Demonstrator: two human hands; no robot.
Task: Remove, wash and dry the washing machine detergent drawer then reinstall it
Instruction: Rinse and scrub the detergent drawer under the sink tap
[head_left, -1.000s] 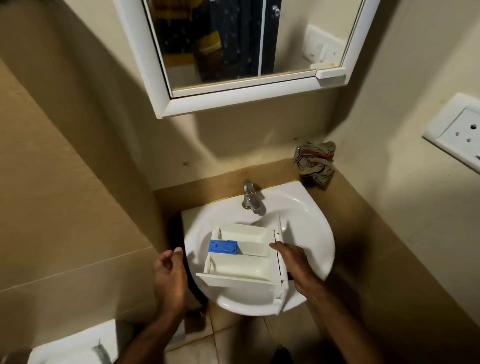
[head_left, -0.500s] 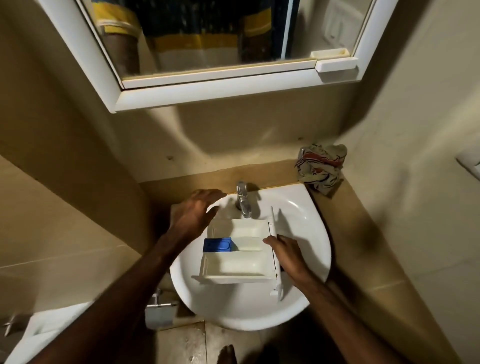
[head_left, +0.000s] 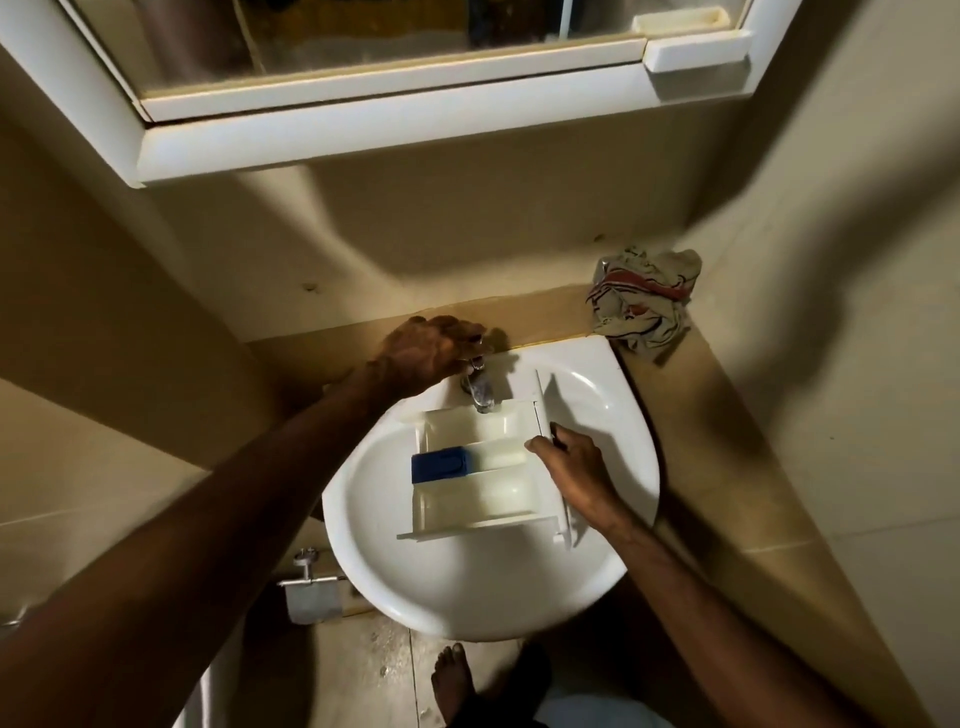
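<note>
left hand (head_left: 426, 353) has reached the tap (head_left: 480, 387), fingers curled on it; right hand (head_left: 574, 470) grips drawer (head_left: 483, 467).

You've got a white corner sink (head_left: 395, 551) with the drawer (head_left: 478, 488) sitting in it, crumpled rag (head_left: 644, 306) on the ledge (head_left: 727, 467) just beside.

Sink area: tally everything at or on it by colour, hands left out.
White: 2, the sink and the detergent drawer
Blue: 1, the insert in the drawer
Metal: 1, the tap
Striped beige: 1, the crumpled cloth on the ledge
Total: 5
</note>
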